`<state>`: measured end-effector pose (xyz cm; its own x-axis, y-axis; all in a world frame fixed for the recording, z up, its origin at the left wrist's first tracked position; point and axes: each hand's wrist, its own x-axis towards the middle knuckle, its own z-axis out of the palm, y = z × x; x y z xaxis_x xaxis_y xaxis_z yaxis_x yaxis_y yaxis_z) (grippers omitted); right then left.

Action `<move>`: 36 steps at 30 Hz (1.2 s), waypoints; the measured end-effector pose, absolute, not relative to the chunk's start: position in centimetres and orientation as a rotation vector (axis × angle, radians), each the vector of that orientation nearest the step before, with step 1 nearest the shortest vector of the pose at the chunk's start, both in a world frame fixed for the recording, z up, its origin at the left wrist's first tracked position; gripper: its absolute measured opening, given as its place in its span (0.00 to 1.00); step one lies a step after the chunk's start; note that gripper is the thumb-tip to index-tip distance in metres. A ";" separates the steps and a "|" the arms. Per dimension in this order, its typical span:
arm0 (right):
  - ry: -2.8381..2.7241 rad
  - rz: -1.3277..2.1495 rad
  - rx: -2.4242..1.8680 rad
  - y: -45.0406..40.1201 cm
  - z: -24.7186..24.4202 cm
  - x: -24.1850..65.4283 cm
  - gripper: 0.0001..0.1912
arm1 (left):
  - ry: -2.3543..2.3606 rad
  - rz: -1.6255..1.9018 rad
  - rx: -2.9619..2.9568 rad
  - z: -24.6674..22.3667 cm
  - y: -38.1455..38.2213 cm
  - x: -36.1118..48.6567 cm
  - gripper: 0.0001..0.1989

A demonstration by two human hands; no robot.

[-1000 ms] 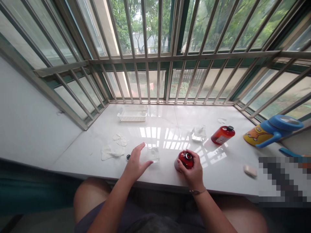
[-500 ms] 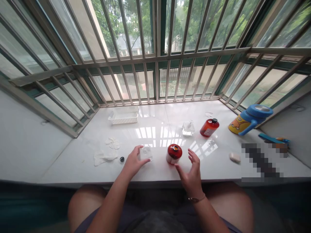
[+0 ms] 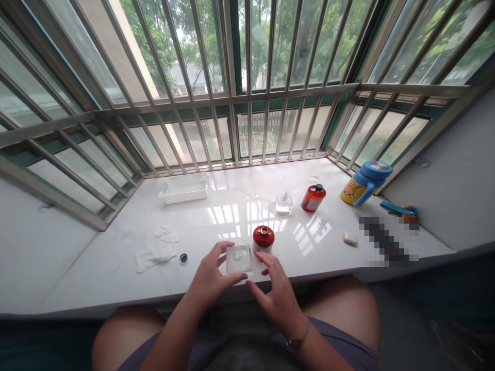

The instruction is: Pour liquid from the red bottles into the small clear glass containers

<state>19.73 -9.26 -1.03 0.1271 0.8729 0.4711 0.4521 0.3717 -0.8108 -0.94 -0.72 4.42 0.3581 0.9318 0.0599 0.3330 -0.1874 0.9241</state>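
In the head view, my left hand (image 3: 212,274) grips a clear square glass container (image 3: 238,259) between thumb and fingers, near the front edge of the white counter. Close to the container's right side is my right hand (image 3: 276,288), thumb and fingers apart with nothing between them. Just beyond its fingertips stands an uncapped red-amber bottle (image 3: 263,236), its lower part partly hidden by them. A small black cap (image 3: 183,258) lies on the counter to the left of my left hand.
A white plastic basket (image 3: 185,189) sits at the back left, with crumpled white gloves (image 3: 157,259) nearer. Toward the right are another clear glass container (image 3: 284,202), a capped red bottle (image 3: 313,198), a blue-yellow mug (image 3: 365,183) and a pale soap-like block (image 3: 350,238). Barred windows surround the counter.
My left hand has brought the glass container toward me and tilted it. My right hand has moved left from beside the amber bottle to the container. The view has shifted right.
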 end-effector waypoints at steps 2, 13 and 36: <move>-1.473 0.524 -1.232 -9.2 -1.0 19.8 0.34 | 1.055 0.833 1.733 5.3 -1.3 -0.2 0.36; -1.130 0.865 -1.128 -10.3 -0.8 21.8 0.37 | 0.638 0.775 1.601 6.3 -1.9 2.5 0.41; -0.865 0.736 -1.183 -9.3 -1.8 27.1 0.42 | 0.933 0.895 1.902 0.2 4.6 9.1 0.42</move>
<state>27.07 -9.29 -1.78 0.4871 0.8546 0.1801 -0.0406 0.2281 -0.9728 9.10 4.55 0.19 0.4737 0.8490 0.2339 0.2686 -0.3922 0.8798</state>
